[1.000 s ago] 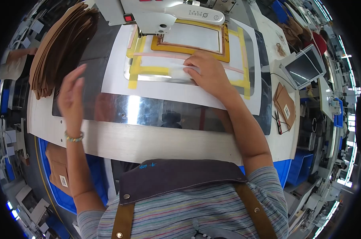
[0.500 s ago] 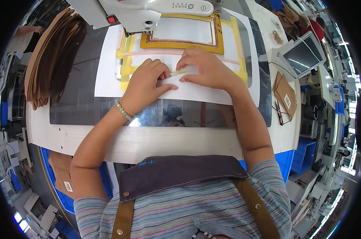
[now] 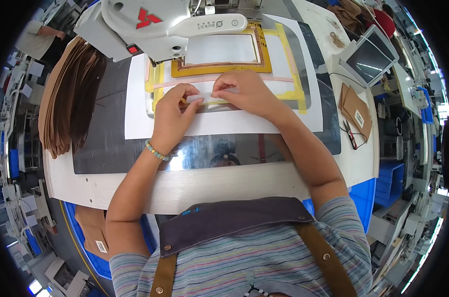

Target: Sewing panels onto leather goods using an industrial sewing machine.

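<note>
My left hand (image 3: 175,111), with a beaded bracelet at the wrist, curls its fingers and thumb at the near edge of a taped work frame (image 3: 299,101). Opposite it, my right hand (image 3: 246,94) pinches thumb against fingertips. A small whitish strip (image 3: 205,97) spans between the two sets of fingertips; whether it is tape or paper I cannot tell. Under the hands lies a large white sheet (image 3: 264,123). Just beyond them, a yellow rectangular clamp frame (image 3: 224,69) sits beneath the white machine head (image 3: 150,29).
Folded brown pieces (image 3: 68,99) stand in a thick stack at left. On the right are a screen (image 3: 372,58), brown labelled pieces (image 3: 355,111) and snips (image 3: 351,134). A dark shiny plate (image 3: 105,143) covers the tabletop. Blue bins (image 3: 389,183) stand below the table.
My hands have drawn nearer together, and the right fingers have closed from a spread into a pinch. A whitish strip now shows between them. The view has shifted slightly.
</note>
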### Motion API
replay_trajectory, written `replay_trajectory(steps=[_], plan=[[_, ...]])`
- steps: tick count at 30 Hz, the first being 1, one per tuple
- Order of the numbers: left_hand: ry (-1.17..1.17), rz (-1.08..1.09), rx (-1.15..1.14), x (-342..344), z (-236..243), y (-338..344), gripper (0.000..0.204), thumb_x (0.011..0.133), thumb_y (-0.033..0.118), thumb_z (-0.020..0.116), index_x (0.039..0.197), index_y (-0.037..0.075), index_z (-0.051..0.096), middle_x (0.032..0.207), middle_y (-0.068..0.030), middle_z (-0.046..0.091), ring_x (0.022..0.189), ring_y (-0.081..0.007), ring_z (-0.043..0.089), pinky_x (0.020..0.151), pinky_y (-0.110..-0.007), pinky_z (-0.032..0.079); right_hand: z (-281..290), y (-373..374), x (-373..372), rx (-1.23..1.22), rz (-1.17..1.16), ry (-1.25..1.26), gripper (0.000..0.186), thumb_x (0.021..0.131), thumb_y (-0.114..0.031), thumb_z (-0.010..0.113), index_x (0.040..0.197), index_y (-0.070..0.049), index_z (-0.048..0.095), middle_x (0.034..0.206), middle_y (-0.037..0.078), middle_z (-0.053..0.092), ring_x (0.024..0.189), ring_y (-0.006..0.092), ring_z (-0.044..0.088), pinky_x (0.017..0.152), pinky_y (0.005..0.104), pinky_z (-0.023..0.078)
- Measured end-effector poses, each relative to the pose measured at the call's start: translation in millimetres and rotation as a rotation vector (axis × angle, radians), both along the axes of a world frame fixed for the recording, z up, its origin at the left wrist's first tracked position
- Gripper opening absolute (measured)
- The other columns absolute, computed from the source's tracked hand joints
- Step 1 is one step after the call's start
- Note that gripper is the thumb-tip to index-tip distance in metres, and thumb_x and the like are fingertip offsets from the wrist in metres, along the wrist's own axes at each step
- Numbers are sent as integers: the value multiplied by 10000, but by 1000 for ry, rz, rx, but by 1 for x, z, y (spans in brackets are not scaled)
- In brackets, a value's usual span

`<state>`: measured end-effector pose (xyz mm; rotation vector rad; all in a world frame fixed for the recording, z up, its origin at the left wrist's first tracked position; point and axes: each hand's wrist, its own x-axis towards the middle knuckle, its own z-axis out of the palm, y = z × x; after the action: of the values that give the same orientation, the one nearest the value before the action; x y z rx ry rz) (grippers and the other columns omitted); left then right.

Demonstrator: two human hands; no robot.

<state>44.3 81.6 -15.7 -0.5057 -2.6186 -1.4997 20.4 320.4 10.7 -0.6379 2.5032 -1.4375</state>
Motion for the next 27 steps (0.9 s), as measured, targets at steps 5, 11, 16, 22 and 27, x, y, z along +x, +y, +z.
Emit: replay_trajectory(steps=[5,11,16,22,27], plan=[[-55,-6,-67,-16,4,-15,200,945,82,807,1112,0,735,914,-80,719,732,-132,650,679,-282,539,-24,-1,-7,118,-2,350,225,1010,-219,723,1019,0,776,955,96,752,886,240,707,823,373,543],[-17,-71,-134,-20,21,-30,187,968,145,788,1070,-7,748,905,-107,706,773,-188,655,692,-316,518,-10,13,-25,-95,-22,566,232,1019,-236,706,1053,-22,786,1048,69,748,890,255,693,813,390,541],[518,-25,-496,-40,18,-55,228,976,189,762,1130,20,761,1117,-119,722,1051,-292,673,912,-416,552,44,41,-66,82,-174,103,287,1034,-246,717,1129,20,767,909,35,707,827,121,630,732,305,511],[415,-129,-635,-47,-12,-53,499,1020,390,706,1329,-1,723,1601,-246,527,1515,-474,427,1216,-526,374,3,20,-125,435,36,115,240,953,-328,775,982,-91,803,806,74,757,784,235,701,756,389,552],[367,-123,-726,-45,-16,-48,694,1069,561,557,1492,14,619,1702,-265,382,1587,-461,300,1267,-556,248,-4,-19,-129,431,29,-14,266,907,-349,842,872,-100,758,779,32,723,743,169,661,716,354,523]])
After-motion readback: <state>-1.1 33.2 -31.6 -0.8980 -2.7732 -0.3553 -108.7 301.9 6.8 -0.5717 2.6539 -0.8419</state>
